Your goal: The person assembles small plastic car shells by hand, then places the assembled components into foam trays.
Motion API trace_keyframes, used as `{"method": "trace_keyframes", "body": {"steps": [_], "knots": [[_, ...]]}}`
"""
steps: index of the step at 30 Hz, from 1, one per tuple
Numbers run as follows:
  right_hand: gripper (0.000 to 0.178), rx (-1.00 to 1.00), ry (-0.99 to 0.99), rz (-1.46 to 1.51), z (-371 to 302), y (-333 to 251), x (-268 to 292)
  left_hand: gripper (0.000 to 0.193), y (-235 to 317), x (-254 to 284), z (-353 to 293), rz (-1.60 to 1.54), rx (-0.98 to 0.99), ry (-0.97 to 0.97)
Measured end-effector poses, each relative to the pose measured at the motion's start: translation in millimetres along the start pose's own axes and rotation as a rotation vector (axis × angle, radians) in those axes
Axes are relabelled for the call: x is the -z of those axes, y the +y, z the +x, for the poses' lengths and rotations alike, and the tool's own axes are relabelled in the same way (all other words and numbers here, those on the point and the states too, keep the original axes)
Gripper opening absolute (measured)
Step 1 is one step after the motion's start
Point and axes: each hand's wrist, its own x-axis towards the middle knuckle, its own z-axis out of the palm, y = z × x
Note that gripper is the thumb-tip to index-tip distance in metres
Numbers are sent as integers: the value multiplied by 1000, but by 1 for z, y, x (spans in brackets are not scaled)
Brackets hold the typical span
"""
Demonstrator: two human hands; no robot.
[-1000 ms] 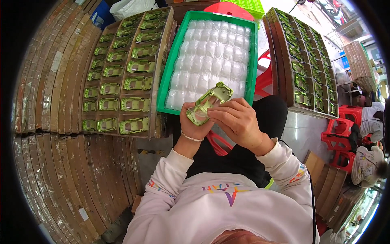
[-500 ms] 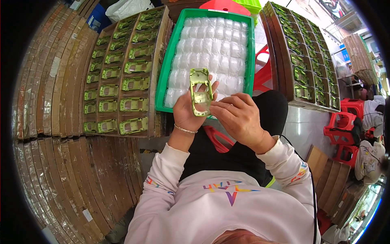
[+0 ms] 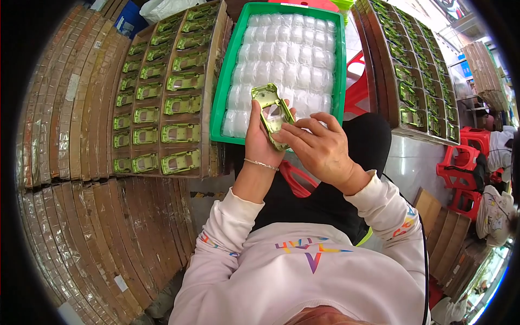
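A shiny green toy car body shell (image 3: 264,95) lies in my left hand (image 3: 260,140), its hollow inside turned up. The fingers of that hand wrap round its sides. My right hand (image 3: 325,147) is closed, with thumb and fingertips at the shell's near right part. Within the shell, something clear and shiny (image 3: 275,125) shows beside those fingertips; its edges are hard to make out. Just beyond my hands is a green plastic tray (image 3: 219,105), filled with rows of clear-wrapped whitish bundles (image 3: 287,52).
To the left stands a divided cardboard box (image 3: 209,122) of similar green shells, with stacked flat cartons (image 3: 73,108) farther left. Another shell-filled box (image 3: 385,76) stands at the right. Red stools (image 3: 454,162) are at far right; another red stool (image 3: 357,86) shows beside the tray.
The shell has tilted, its far end leaning left, and moved slightly right with my left hand. My right fingertips have shifted farther over its near part.
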Motion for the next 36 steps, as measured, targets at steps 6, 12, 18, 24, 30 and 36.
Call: {"method": "trace_keyframes", "body": {"steps": [6,12,18,24,30,36], "knots": [[30,-9,5,-1,-1,-2,2,51,-3,-6,-2,-16,-7,19],[31,-8,7,-4,-2,2,1,55,-4,-5,0,20,-15,-7],[31,4,11,-1,-5,3,3,55,-5,-4,-2,6,-4,-5],[30,38,-1,6,-3,5,7,53,-6,-10,-5,8,15,25],[29,-1,29,-23,-5,1,3,52,-9,-11,-6,0,15,31],[26,33,23,-45,-3,3,3,53,-10,-9,-7,3,35,-22]]}}
